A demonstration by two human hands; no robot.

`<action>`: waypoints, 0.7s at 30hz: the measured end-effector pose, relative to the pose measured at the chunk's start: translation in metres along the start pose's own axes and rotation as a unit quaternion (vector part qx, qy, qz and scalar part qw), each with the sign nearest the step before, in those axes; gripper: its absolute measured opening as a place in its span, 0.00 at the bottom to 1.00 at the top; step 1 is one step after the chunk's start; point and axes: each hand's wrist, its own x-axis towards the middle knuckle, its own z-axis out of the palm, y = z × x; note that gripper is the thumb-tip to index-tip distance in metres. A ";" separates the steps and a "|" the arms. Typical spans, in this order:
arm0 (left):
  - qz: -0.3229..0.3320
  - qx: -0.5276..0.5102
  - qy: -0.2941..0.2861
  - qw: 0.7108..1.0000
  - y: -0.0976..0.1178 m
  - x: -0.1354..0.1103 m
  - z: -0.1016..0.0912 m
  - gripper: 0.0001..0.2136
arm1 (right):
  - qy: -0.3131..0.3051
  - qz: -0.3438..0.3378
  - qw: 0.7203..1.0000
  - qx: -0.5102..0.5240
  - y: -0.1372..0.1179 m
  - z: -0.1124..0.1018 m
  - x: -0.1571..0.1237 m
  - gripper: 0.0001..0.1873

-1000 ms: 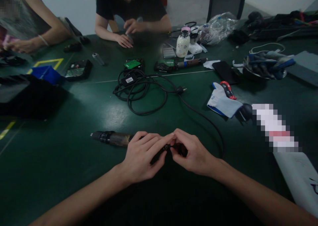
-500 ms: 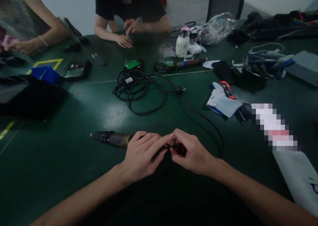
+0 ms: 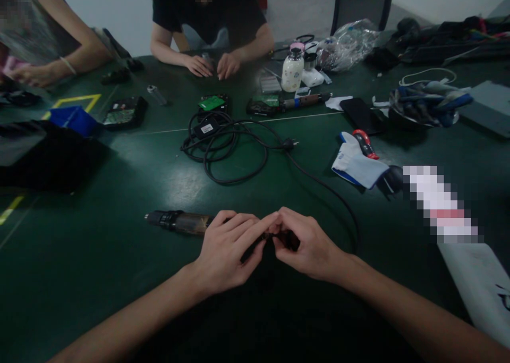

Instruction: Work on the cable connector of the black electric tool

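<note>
An electric screwdriver (image 3: 189, 222) with a black nose and a brownish see-through body lies sideways in front of me, its tip to the left. My left hand (image 3: 229, 246) is closed over its rear part, fingers bent around the body. My right hand (image 3: 308, 246) is curled at the tail end, thumb and fingers closed on it. The fingertips of both hands meet there, so what they pinch between them is mostly hidden. A black cable (image 3: 338, 195) runs from the coil down behind my right hand.
Beyond my hands lie a coiled cable with a plug (image 3: 290, 144), hard drives (image 3: 125, 111) and another screwdriver (image 3: 306, 101). To the right are a glove (image 3: 356, 166), a phone (image 3: 360, 114) and a bowl of tools (image 3: 428, 108). A black bin (image 3: 35, 155) stands left. Two people sit opposite.
The person opposite has lowered one raised hand to the table. My own hands stay at the screwdriver's tail, with only slight finger movement.
</note>
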 end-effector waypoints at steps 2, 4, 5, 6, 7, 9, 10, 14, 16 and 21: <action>-0.001 0.008 0.003 1.000 -0.001 0.000 0.001 0.28 | -0.002 -0.002 1.000 -0.001 0.000 0.000 0.000 0.13; -0.007 0.016 0.010 1.000 -0.001 -0.001 0.001 0.27 | -0.005 -0.001 1.000 -0.001 0.000 -0.001 0.001 0.13; -0.007 0.016 0.011 1.000 -0.001 -0.001 0.001 0.27 | -0.005 0.000 1.000 -0.002 0.000 -0.001 0.001 0.13; -0.006 0.013 0.009 1.000 -0.001 -0.001 0.001 0.28 | -0.006 0.000 1.000 -0.002 0.000 -0.001 0.001 0.13; -0.004 0.009 0.005 1.000 -0.001 0.000 0.000 0.29 | -0.006 0.000 1.000 -0.002 0.000 -0.001 0.000 0.13; 0.000 -0.001 -0.001 1.000 0.000 0.000 -0.001 0.30 | -0.007 -0.001 1.000 0.000 0.000 -0.001 0.000 0.13; 0.000 -0.003 -0.002 1.000 0.000 0.001 -0.001 0.29 | -0.008 -0.002 1.000 0.003 0.000 -0.001 0.000 0.13; -0.010 0.006 0.000 1.000 0.000 0.001 -0.001 0.26 | -0.006 -0.004 1.000 0.000 0.000 -0.001 0.001 0.13; -0.013 0.008 -0.003 1.000 0.001 0.001 -0.001 0.27 | -0.007 -0.004 1.000 -0.003 -0.001 -0.001 0.001 0.13; -0.004 0.003 -0.006 1.000 -0.001 0.001 -0.001 0.29 | -0.003 -0.002 1.000 -0.005 0.000 0.000 0.000 0.12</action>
